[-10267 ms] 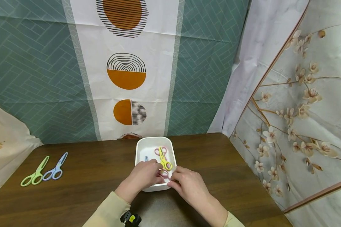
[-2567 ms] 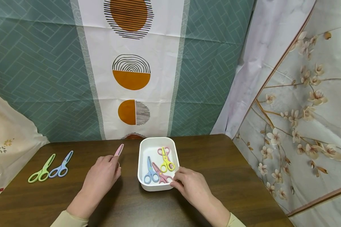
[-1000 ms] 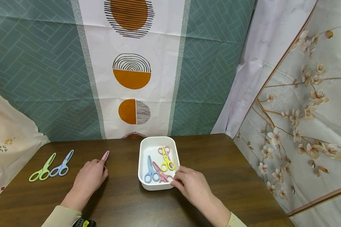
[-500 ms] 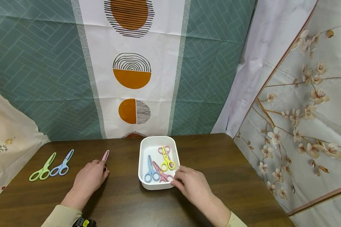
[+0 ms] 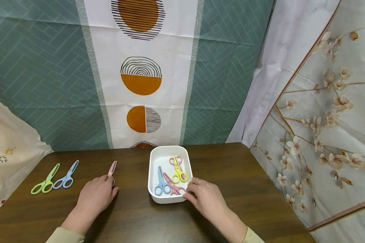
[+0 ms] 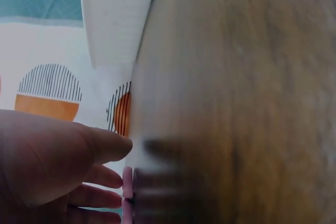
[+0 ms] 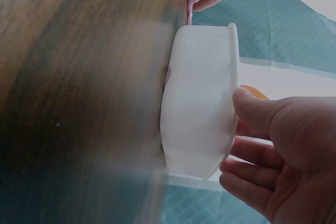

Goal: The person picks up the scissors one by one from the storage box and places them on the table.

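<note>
Placing pink scissors (image 5: 112,168) L of box (image 5: 167,200) (prob. step): L hand (image 5: 95,195) touching them, not gripping; R hand (image 5: 208,197) pinching box rim. Next move prob. calls for lifting L hand clear.

The left hand (image 5: 94,195) lays its fingers over the handles of pink scissors (image 5: 111,170) on the brown table (image 5: 134,219), blades pointing to 1 o'clock. Farther off toward 9 o'clock lie blue scissors (image 5: 69,173) and, just beside them, green scissors (image 5: 48,180). The right hand (image 5: 208,196) grips a white box (image 5: 168,199) at its 5 o'clock corner. Inside, light-blue scissors (image 5: 161,181) lie at 7 o'clock, a second pink pair (image 5: 171,184) at 5, and yellow scissors (image 5: 178,171) at 3, across a third pink pair (image 5: 180,159). A patterned cloth (image 5: 219,98) hangs at 12 o'clock.
</note>
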`<state>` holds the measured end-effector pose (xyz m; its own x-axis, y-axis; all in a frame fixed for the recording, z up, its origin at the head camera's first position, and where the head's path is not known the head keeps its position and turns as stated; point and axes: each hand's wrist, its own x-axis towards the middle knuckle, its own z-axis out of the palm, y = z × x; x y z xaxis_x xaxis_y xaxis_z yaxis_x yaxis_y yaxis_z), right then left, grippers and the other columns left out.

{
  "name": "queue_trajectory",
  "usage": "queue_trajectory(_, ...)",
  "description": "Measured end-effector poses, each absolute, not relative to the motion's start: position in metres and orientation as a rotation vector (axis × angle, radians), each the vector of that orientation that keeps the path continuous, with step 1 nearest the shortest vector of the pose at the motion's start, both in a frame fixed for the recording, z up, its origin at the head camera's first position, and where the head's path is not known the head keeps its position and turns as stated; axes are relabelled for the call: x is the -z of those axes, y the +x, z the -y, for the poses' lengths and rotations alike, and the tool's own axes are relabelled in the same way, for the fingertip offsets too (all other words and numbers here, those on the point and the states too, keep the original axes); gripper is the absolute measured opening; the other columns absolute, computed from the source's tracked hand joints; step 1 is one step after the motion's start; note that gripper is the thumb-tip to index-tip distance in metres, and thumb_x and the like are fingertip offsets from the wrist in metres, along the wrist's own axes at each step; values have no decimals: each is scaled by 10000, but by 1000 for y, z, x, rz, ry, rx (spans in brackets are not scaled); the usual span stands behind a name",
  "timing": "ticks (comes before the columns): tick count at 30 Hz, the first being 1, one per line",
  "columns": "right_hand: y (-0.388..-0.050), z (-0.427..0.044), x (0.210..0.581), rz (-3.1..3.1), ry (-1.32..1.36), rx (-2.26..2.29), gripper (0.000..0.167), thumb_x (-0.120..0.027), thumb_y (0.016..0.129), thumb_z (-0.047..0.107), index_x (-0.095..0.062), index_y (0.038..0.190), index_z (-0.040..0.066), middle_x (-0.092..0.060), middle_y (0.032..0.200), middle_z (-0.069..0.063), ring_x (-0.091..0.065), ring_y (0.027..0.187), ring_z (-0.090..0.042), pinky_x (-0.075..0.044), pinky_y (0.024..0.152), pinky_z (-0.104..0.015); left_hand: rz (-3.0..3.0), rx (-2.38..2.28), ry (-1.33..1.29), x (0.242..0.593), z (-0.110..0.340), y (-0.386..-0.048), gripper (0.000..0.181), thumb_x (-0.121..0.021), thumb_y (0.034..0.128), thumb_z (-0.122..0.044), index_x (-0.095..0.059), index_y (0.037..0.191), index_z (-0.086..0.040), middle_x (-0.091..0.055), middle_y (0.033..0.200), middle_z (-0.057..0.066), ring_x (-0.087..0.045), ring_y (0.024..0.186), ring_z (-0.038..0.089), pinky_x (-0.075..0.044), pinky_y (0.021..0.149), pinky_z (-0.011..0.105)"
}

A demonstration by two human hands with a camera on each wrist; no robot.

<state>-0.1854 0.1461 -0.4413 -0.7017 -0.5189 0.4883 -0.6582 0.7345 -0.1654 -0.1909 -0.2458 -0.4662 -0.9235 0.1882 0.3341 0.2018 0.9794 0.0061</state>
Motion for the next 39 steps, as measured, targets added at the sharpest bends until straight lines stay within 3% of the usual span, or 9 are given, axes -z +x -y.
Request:
queue_trajectory(12, -186, -146, 442, 2531, 898, -461, 173, -921, 909, 329, -790, 907, 216, -754, 1072, 65, -676, 854, -95, -577, 696, -335, 2790, 57, -300, 471, 245, -192, 359, -904, 923, -254, -710, 996, 40, -682, 917, 166, -721, 844, 399, -597, 820, 571)
queue_trajectory(26, -185, -145, 440, 2544, 887, -448, 184, -924, 907, 335, -789, 898, 210, -735, 1025, 80, -654, 825, -88, -565, 681, -321, 2825, 115, -243, 469, 262, -196, 364, -886, 943, -248, -669, 971, 42, -704, 961, 214, -744, 847, 424, -599, 772, 590)
queue_trajectory(39, -185, -145, 441, 2554, 885, -453, 181, -928, 904, 331, -794, 905, 209, -744, 1048, 70, -655, 833, -84, -563, 679, -313, 2828, 67, -190, 474, 285, -200, 434, -870, 956, -264, -676, 1063, 109, -719, 1041, 291, -746, 916, 463, -595, 766, 604)
